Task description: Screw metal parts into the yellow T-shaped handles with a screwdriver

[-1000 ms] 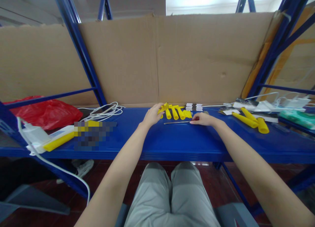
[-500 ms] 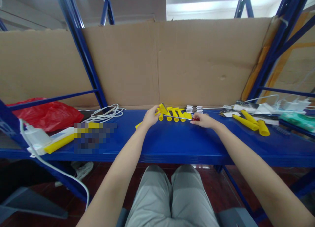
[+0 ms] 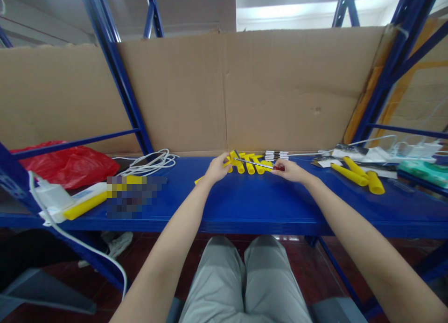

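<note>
My left hand [image 3: 217,168] is closed round a yellow scraper-like plastic piece [image 3: 232,156] with a thin grey edge, held just above the blue shelf top [image 3: 252,199]. In my right hand [image 3: 291,170] is a screwdriver [image 3: 258,164], gripped by its red handle. Its long metal shaft points left, and the tip is at the yellow piece; whether it sits in a screw is too small to tell. Behind the shaft, several yellow handle-shaped parts [image 3: 249,168] lie in a row. Fingers hide part of the held piece.
Small white-and-black stacked pieces [image 3: 276,155] lie at the back. Yellow tubes [image 3: 376,183] and packets [image 3: 364,154] are on the right. At left are a coiled white cable [image 3: 157,162], red bag [image 3: 70,162] and power strip [image 3: 87,192]. A cardboard wall [image 3: 224,89] stands behind.
My left hand has shifted slightly right and down, and the yellow piece has turned. The screwdriver's shaft now slopes more, with its tip raised. My right hand has barely moved.
</note>
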`<action>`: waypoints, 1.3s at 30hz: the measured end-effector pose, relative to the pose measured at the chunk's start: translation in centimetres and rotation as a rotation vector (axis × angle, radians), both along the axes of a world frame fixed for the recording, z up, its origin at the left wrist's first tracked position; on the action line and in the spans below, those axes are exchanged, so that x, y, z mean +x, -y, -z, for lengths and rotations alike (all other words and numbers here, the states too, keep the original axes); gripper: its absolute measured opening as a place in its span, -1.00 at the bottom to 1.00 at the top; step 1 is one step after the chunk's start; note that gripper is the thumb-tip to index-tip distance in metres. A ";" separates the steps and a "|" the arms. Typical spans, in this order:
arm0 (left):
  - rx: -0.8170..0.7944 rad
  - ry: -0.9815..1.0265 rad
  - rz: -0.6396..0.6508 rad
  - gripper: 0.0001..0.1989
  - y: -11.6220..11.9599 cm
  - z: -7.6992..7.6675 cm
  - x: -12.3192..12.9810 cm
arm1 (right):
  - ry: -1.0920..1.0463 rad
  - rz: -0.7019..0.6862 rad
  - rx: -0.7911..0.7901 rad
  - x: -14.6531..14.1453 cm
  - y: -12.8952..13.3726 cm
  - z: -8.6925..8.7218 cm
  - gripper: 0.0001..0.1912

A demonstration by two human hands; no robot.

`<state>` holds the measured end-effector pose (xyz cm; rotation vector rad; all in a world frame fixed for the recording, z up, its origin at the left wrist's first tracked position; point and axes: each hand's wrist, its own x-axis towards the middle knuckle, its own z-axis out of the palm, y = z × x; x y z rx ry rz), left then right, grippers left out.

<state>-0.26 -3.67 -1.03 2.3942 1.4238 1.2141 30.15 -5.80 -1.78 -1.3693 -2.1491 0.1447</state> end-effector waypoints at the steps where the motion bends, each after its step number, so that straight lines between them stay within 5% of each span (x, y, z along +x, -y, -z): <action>1: 0.000 -0.001 -0.003 -0.65 0.0 0.0 0.0 | 0.001 0.001 -0.002 0.0 0.1 0.0 -0.69; 20: 0.026 -0.051 -0.024 -0.66 -0.1 0.0 0.0 | -0.024 -0.011 -0.028 0.0 0.0 0.1 -0.63; 32: 0.082 -0.138 -0.085 -0.62 0.9 -0.5 0.0 | -0.170 -0.102 -0.308 -0.9 0.7 0.0 -0.54; 39: 0.038 -0.126 -0.162 -0.63 1.3 -0.7 0.4 | -0.089 -0.080 -0.226 -1.7 1.4 -0.3 -0.51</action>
